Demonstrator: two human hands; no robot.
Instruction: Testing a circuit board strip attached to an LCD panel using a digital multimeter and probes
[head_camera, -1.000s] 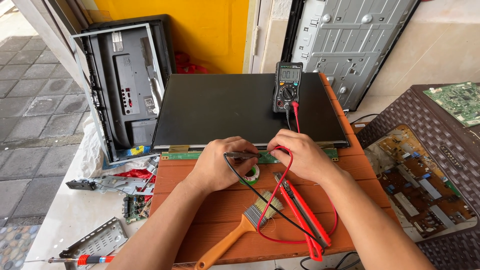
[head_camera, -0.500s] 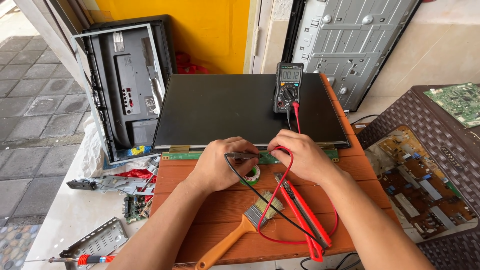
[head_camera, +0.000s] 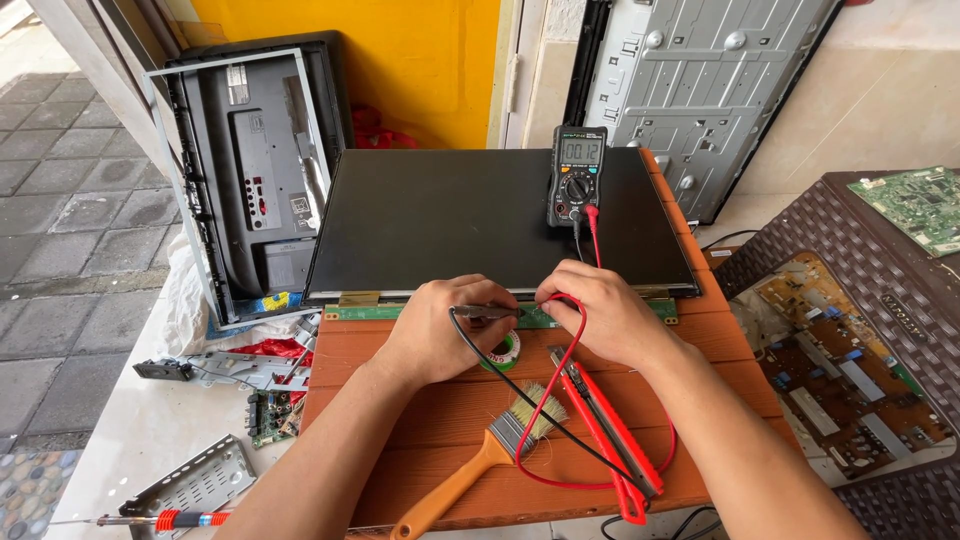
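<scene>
Left hand (head_camera: 440, 330) curled closed around a black test probe (head_camera: 487, 313); right hand (head_camera: 600, 312) closed, its probe hidden. Both tips meet the green circuit strip (head_camera: 400, 311) along the dark panel's (head_camera: 470, 215) near edge. The multimeter (head_camera: 577, 175) rests on the panel, beyond the hands.

A wooden slatted table (head_camera: 400, 370) carries a dark panel (head_camera: 480, 220) lying flat, with a green strip board (head_camera: 400, 311) along its near edge. Nearer on the slats lie a tape roll (head_camera: 503, 350), a brush (head_camera: 480, 462) and a red cutter (head_camera: 605, 435). A multimeter (head_camera: 577, 175) rests on the panel.
</scene>
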